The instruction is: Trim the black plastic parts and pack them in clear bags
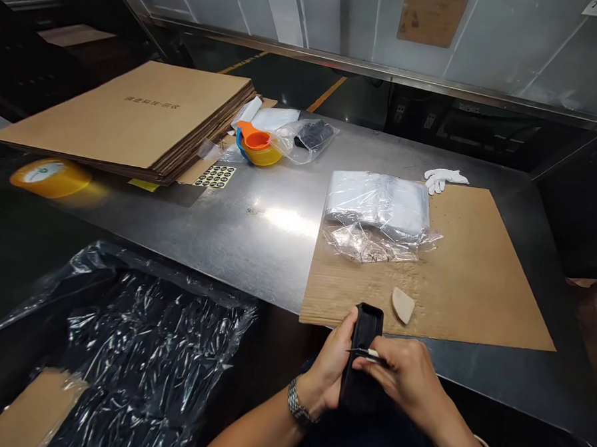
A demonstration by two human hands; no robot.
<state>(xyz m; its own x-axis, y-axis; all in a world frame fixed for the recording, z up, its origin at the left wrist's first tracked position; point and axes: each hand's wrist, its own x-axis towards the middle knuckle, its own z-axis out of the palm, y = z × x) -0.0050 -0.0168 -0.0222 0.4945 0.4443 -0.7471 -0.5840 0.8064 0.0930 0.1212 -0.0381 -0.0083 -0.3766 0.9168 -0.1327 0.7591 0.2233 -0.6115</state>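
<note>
In the head view my left hand (332, 362) is closed around the side of a long black rectangular piece (368, 320) with a raised rim and a recess at its far end. Thumb and fingers of my right hand (405, 369) pinch a slim pointed tool (370, 353), dark with a pale section. Its tip lies across the black piece; whether it touches cannot be made out. The near end of the piece fades into dark clothing. Just beyond my hands, a beige wedge-shaped pad (403, 306) rests on a flat cardboard sheet (480, 280).
A stack of clear plastic bags (380, 201) lies on the cardboard, near a white glove (443, 179). Farther left are tape rolls (259, 151), a bagged black item (314, 134), a sticker sheet (215, 176) and stacked cardboard (134, 118). Black pieces in plastic film (146, 349) fill the lower left.
</note>
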